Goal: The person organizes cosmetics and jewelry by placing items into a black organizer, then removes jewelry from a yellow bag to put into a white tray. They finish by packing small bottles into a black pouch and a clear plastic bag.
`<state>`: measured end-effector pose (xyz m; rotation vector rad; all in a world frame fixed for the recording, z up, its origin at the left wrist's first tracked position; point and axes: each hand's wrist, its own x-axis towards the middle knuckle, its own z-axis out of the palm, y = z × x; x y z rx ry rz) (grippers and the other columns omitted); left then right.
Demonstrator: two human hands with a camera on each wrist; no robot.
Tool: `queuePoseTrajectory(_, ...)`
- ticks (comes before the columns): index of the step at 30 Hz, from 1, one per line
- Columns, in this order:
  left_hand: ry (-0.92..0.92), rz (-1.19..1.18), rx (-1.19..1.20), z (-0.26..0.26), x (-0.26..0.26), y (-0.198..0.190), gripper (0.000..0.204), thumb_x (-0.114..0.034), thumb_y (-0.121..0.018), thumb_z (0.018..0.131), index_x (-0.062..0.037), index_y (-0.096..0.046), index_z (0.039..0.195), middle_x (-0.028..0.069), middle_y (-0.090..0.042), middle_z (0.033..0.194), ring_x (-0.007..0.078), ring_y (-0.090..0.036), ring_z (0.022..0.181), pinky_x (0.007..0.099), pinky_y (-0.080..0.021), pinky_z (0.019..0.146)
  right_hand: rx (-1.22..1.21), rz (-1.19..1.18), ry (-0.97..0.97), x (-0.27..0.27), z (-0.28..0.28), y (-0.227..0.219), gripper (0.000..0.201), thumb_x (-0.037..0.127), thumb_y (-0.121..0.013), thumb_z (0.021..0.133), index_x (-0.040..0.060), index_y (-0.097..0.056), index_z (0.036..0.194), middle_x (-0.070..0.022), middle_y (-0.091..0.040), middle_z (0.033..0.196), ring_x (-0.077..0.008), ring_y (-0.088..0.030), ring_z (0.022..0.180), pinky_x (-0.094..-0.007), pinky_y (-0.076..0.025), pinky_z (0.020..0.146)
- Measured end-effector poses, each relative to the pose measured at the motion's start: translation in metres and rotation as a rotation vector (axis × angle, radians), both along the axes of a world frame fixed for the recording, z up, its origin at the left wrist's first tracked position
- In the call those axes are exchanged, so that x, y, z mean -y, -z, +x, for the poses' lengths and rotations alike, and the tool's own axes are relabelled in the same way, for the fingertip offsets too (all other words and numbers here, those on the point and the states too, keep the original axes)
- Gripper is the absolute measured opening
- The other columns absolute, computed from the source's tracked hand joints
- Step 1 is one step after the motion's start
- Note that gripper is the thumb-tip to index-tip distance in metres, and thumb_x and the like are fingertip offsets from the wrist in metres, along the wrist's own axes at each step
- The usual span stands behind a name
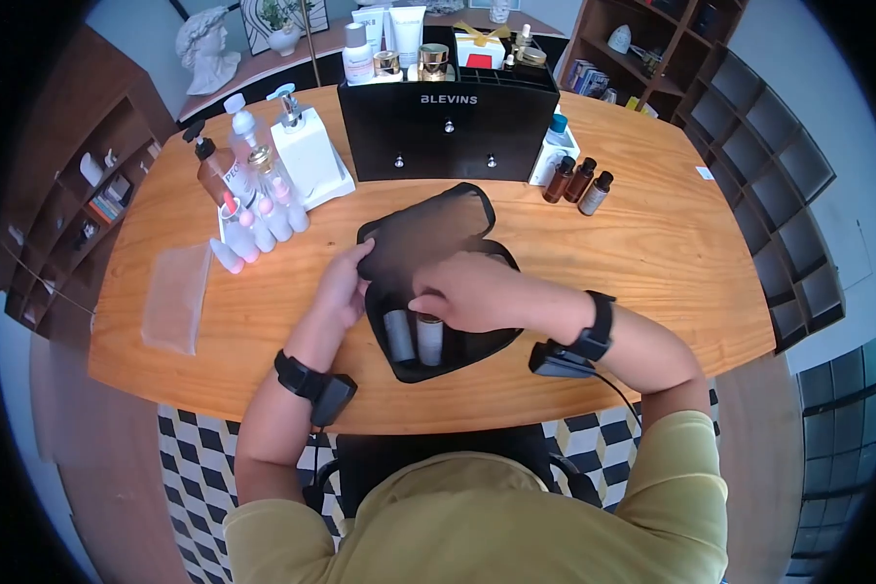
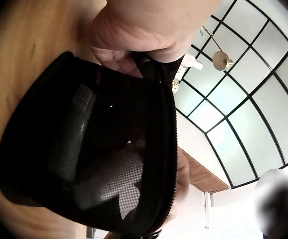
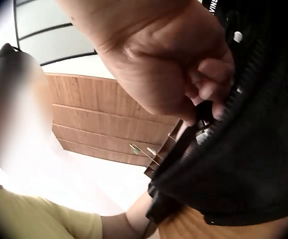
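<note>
A black zippered mesh pouch lies on the wooden table with its mesh lid folded back. My left hand grips its left side near the lid, thumb on top. In the left wrist view the pouch's mesh wall shows dim shapes inside. Two small bottles lie in the near part of the pouch: a grey one and a paler one with a gold collar. My right hand reaches in from the right, its thumb and curled fingers pinching the paler bottle's top. Its fingertips are partly hidden by the pouch's zippered rim.
A black drawer organiser holding cosmetics stands behind the pouch. Pump bottles and several small capped bottles are at the left, beside a translucent flat sheet. Brown bottles stand at the right.
</note>
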<state>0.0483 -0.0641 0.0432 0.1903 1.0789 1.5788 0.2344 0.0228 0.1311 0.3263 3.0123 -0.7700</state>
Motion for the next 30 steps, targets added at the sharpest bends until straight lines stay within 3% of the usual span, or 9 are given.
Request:
queuePoseTrajectory(5,-0.02,0.001,-0.006,-0.003,-0.002,0.009,0.028,-0.021,-0.048,0.097,-0.0003,-0.054,0.115,0.0121,-0.064,0.109,0.0215,-0.064,0.097,0.0324,-0.055,0.084,-0.543,0.04,0.06,-0.041,-0.004,0.012,0.034,0.033,-0.061,0.088,0.002,-0.065,0.074,-0.0186,-0.062,0.071,-0.0374,-0.062,0.069,-0.0451,-0.049,0.064)
queuePoseTrajectory(6,-0.02,-0.003,-0.002,-0.002,-0.002,0.008,0.028,-0.021,-0.048,0.097,0.0002,-0.054,0.115,0.0122,-0.064,0.109,0.0216,-0.064,0.097,0.0324,-0.055,0.084,-0.494,-0.038,0.275,-0.045,0.004,-0.014,0.034,0.033,-0.062,0.087,0.002,-0.064,0.073,-0.0194,-0.061,0.069,-0.0377,-0.063,0.07,-0.0457,-0.049,0.064)
queuePoseTrajectory(8,-0.02,-0.009,-0.002,0.0,-0.001,0.002,0.029,-0.021,-0.048,0.097,0.0011,-0.054,0.115,0.0126,-0.064,0.109,0.0219,-0.064,0.097,0.0325,-0.055,0.084,-0.452,0.336,0.574,-0.093,0.008,-0.017,0.033,0.032,-0.063,0.087,0.0013,-0.06,0.075,-0.0204,-0.062,0.071,-0.038,-0.063,0.073,-0.0466,-0.05,0.064)
queuePoseTrajectory(12,0.001,0.025,0.01,0.0,-0.001,0.001,0.029,-0.02,-0.048,0.097,0.0026,-0.053,0.115,0.0129,-0.063,0.109,0.0219,-0.065,0.097,0.0328,-0.055,0.083,-0.154,0.673,0.88,-0.179,0.033,0.019,0.033,0.028,-0.061,0.087,-0.0003,-0.054,0.103,-0.02,-0.065,0.09,-0.0362,-0.066,0.084,-0.0444,-0.054,0.07)
queuePoseTrajectory(19,-0.016,0.042,-0.001,0.001,-0.002,0.005,0.031,-0.022,-0.047,0.097,0.0027,-0.052,0.116,0.0129,-0.064,0.108,0.0219,-0.066,0.093,0.0321,-0.056,0.081,-0.165,0.636,0.789,-0.191,0.046,0.041,0.03,0.024,-0.058,0.09,-0.0031,-0.054,0.101,-0.0224,-0.065,0.083,-0.0367,-0.066,0.077,-0.0439,-0.053,0.067)
queuePoseTrajectory(22,-0.01,0.033,-0.003,0.002,-0.001,0.003,0.031,-0.021,-0.047,0.097,0.0022,-0.053,0.116,0.0129,-0.064,0.108,0.0217,-0.066,0.092,0.0309,-0.056,0.079,-0.472,0.59,0.722,-0.164,0.042,0.006,0.03,0.026,-0.06,0.09,-0.0021,-0.056,0.097,-0.0213,-0.065,0.077,-0.0349,-0.066,0.071,-0.0414,-0.052,0.062)
queuePoseTrajectory(25,-0.016,0.01,-0.006,0.001,-0.002,0.004,0.031,-0.022,-0.048,0.097,0.0016,-0.053,0.116,0.013,-0.064,0.108,0.0218,-0.066,0.092,0.0302,-0.056,0.079,-0.57,0.158,0.617,-0.099,0.039,-0.058,0.028,0.027,-0.063,0.088,-0.0007,-0.06,0.091,-0.0182,-0.064,0.072,-0.0312,-0.065,0.065,-0.0381,-0.05,0.059)
queuePoseTrajectory(28,-0.011,-0.01,-0.015,-0.001,-0.002,0.007,0.031,-0.022,-0.048,0.097,0.0012,-0.053,0.116,0.0126,-0.064,0.108,0.0212,-0.066,0.092,0.0301,-0.056,0.079,-0.398,-0.106,0.231,-0.081,0.04,-0.061,0.024,0.024,-0.064,0.087,0.0004,-0.063,0.087,-0.0168,-0.063,0.07,-0.0279,-0.064,0.064,-0.0348,-0.049,0.059)
queuePoseTrajectory(30,-0.013,-0.017,-0.016,0.0,0.0,0.005,0.03,-0.022,-0.048,0.097,0.001,-0.053,0.116,0.0122,-0.064,0.108,0.0206,-0.066,0.093,0.0302,-0.056,0.079,-0.075,-0.023,0.092,-0.056,0.036,-0.058,0.024,0.024,-0.064,0.088,-0.0008,-0.065,0.087,-0.0163,-0.063,0.071,-0.0242,-0.065,0.067,-0.0348,-0.049,0.06)
